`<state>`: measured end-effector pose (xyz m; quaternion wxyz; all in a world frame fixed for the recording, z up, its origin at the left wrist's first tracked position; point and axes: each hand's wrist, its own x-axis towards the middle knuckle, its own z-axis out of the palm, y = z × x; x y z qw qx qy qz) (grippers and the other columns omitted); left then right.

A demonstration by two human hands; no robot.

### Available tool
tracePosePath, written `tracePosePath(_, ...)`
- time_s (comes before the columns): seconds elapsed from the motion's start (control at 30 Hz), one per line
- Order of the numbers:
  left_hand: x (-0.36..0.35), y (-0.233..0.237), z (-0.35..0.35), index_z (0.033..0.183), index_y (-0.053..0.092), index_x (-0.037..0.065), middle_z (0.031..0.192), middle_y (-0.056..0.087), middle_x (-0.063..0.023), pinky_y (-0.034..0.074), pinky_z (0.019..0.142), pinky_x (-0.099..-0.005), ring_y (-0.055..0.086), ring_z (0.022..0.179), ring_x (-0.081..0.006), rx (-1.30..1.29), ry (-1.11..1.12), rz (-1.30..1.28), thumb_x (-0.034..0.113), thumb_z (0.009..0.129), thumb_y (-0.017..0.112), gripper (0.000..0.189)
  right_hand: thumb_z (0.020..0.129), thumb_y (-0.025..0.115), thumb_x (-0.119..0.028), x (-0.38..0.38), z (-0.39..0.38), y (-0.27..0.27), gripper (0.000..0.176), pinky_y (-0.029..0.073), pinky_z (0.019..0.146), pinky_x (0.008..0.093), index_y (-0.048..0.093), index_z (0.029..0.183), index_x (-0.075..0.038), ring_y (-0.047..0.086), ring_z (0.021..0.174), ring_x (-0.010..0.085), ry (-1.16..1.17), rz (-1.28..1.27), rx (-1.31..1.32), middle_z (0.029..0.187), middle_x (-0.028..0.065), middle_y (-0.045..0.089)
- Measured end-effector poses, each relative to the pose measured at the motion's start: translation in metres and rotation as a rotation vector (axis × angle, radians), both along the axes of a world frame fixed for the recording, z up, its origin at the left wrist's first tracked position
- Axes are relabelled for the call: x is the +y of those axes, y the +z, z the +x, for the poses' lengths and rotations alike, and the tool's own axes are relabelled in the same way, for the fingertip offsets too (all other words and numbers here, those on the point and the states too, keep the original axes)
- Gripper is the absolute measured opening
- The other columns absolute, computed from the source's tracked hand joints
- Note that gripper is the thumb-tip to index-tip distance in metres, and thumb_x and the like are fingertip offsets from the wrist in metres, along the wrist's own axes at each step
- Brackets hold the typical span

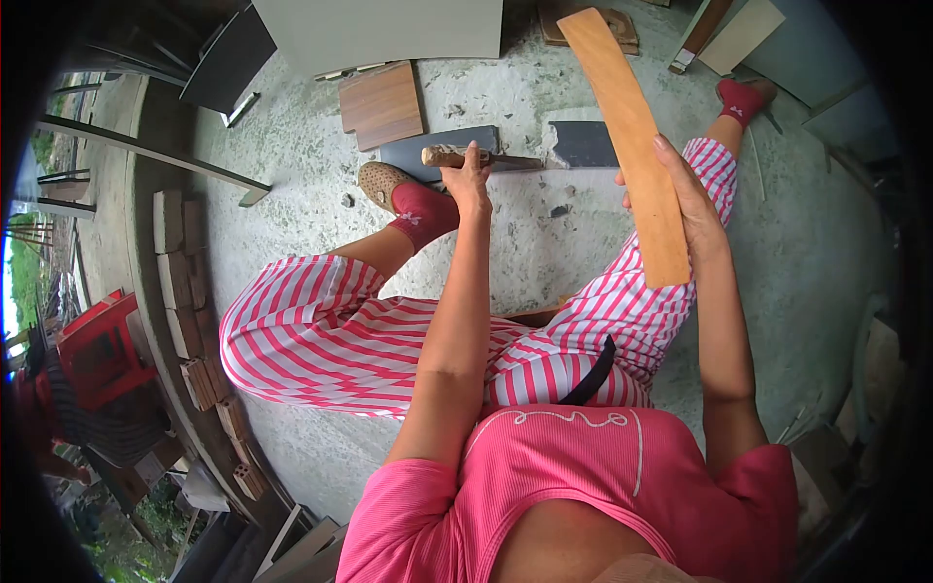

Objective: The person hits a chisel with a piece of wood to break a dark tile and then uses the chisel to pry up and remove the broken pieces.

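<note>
My left hand (469, 185) is closed round the wooden handle of a knife-like tool (447, 155), whose narrow dark blade points right. My right hand (692, 199) grips a long, slightly curved wooden board (627, 146) by its lower half, thumb on the near edge and fingertips showing at the other. The board stands tilted over my right leg, its upper end away from me. On the floor beyond the tool lie a dark grey panel (408, 154) and another grey panel piece (585, 144) with a ragged left end. The blade's exact kind is hard to make out.
A brown wood-grain panel (382, 105) lies ahead, below a large pale sheet (389, 34). Bricks (180, 272) line the ledge at left, near a red chair (102, 350). Another person (58, 408) is at far left. Small chips dot the concrete floor (292, 185).
</note>
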<state>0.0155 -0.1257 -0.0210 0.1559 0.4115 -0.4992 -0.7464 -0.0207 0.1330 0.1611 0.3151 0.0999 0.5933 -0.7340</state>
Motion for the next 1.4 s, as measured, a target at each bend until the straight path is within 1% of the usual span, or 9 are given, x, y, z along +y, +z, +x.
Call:
tracePosePath(0.17, 0.016, 0.030, -0.016, 0.103, 0.047, -0.002, 0.094, 0.058, -0.0096, 0.051, 0.071, -0.0295, 0.058, 0.081, -0.0157, 0.158, -0.170, -0.163, 0.016, 0.083, 0.069, 0.035, 0.087, 0.048, -0.057, 0.021, 0.027, -0.032, 0.058, 0.050, 0.049, 0.0223, 0.050, 0.116, -0.007, 0.059, 0.063, 0.0119, -0.186, -0.135, -0.203, 0.083, 0.0063, 0.060)
tracePosePath(0.37, 0.039, 0.026, -0.018, 0.096, 0.051, -0.001, 0.086, 0.059, -0.0074, 0.048, 0.073, -0.0280, 0.057, 0.079, -0.0140, 0.102, -0.395, -0.557, 0.016, 0.083, 0.068, 0.027, 0.090, 0.045, -0.054, 0.032, 0.058, -0.106, 0.053, 0.052, 0.063, 0.0234, 0.051, 0.113, -0.007, 0.060, 0.070, 0.0130, -0.326, -0.487, -0.263, 0.087, 0.0063, 0.060)
tracePosePath(0.73, 0.063, 0.028, -0.014, 0.096, 0.050, 0.000, 0.083, 0.059, -0.0081, 0.047, 0.071, -0.0273, 0.056, 0.076, -0.0141, 0.097, -0.264, -0.592, 0.015, 0.082, 0.068, 0.027, 0.091, 0.044, -0.055, 0.035, 0.057, -0.117, 0.055, 0.052, 0.075, 0.0271, 0.051, 0.117, -0.007, 0.061, 0.081, 0.0157, -0.334, -0.535, -0.283, 0.093, 0.0079, 0.060)
tracePosePath(0.9, 0.068, 0.030, -0.009, 0.097, 0.049, 0.000, 0.084, 0.058, -0.0071, 0.046, 0.072, -0.0277, 0.055, 0.076, -0.0136, 0.079, -0.234, -0.651, 0.016, 0.082, 0.069, 0.029, 0.094, 0.036, -0.055, 0.040, 0.065, -0.110, 0.065, 0.049, 0.088, 0.0368, 0.043, 0.126, 0.000, 0.058, 0.096, 0.0239, -0.368, -0.979, -0.226, 0.111, 0.0126, 0.053)
tracePosePath(0.93, 0.069, 0.029, -0.009, 0.097, 0.049, 0.001, 0.084, 0.057, -0.0067, 0.045, 0.073, -0.0281, 0.054, 0.076, -0.0136, 0.073, -0.231, -0.657, 0.017, 0.082, 0.069, 0.030, 0.094, 0.035, -0.055, 0.041, 0.064, -0.116, 0.068, 0.046, 0.092, 0.0415, 0.036, 0.131, 0.002, 0.056, 0.097, 0.0281, -0.273, -1.352, -0.257, 0.122, 0.0140, 0.045)
tracePosePath(1.03, 0.071, 0.028, -0.011, 0.098, 0.050, 0.001, 0.086, 0.057, -0.0061, 0.044, 0.075, -0.0287, 0.054, 0.077, -0.0137, 0.117, -0.204, -0.592, 0.017, 0.081, 0.070, 0.030, 0.095, 0.034, -0.052, 0.047, 0.055, -0.127, 0.067, 0.047, 0.090, 0.0421, 0.032, 0.134, 0.003, 0.056, 0.095, 0.0294, -0.002, -1.791, -0.449, 0.130, 0.0153, 0.036)
tracePosePath(1.1, 0.074, 0.028, -0.012, 0.096, 0.050, 0.001, 0.085, 0.056, -0.0067, 0.044, 0.074, -0.0295, 0.052, 0.076, -0.0153, 0.107, -0.186, -0.587, 0.017, 0.080, 0.072, 0.032, 0.095, 0.034, -0.051, 0.049, 0.058, -0.130, 0.062, 0.051, 0.082, 0.0385, 0.036, 0.132, 0.000, 0.057, 0.090, 0.0266, 0.002, -1.671, -0.464, 0.122, 0.0152, 0.045)
tracePosePath(1.2, 0.076, 0.021, -0.014, 0.093, 0.050, 0.001, 0.085, 0.053, -0.0073, 0.042, 0.073, -0.0312, 0.050, 0.076, -0.0178, 0.094, -0.160, -0.623, 0.017, 0.078, 0.073, 0.032, 0.093, 0.041, -0.051, 0.031, 0.062, -0.083, 0.056, 0.053, 0.074, 0.0325, 0.045, 0.125, -0.006, 0.059, 0.081, 0.0199, -0.098, -0.770, -0.384, 0.098, 0.0117, 0.059)
tracePosePath(1.4, 0.078, 0.022, -0.010, 0.087, 0.051, 0.001, 0.081, 0.048, -0.0069, 0.041, 0.070, -0.0323, 0.046, 0.073, -0.0189, 0.070, -0.160, -0.692, 0.017, 0.077, 0.074, 0.030, 0.087, 0.051, -0.047, -0.018, 0.026, -0.008, 0.062, 0.052, 0.077, 0.0343, 0.043, 0.125, 0.002, 0.059, 0.085, 0.0208, 0.043, -0.533, -0.037, 0.101, 0.0147, 0.056)
